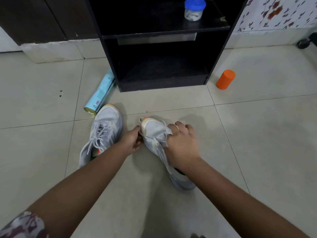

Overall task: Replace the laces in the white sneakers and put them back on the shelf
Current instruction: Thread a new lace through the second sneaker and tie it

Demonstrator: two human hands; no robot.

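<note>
Right sneaker [154, 133] on floor [257, 134] before shelf [163, 83]: toe pinched by left hand [133, 140], upper clamped by right hand [181, 143], presumably to steady for lacing. Laced left sneaker [103, 134] just beside.

Your two forearms are bare from the elbow down to the wrist, with no watch, band or glove on either. Your left hand [132, 140] and your right hand [181, 145] carry no rings that can be made out, though the right one is slightly blurred. On your left upper arm a short sleeve [24, 225] shows at the frame's lower corner, pale grey-white cloth printed with dark maroon leaf-like patches.
</note>
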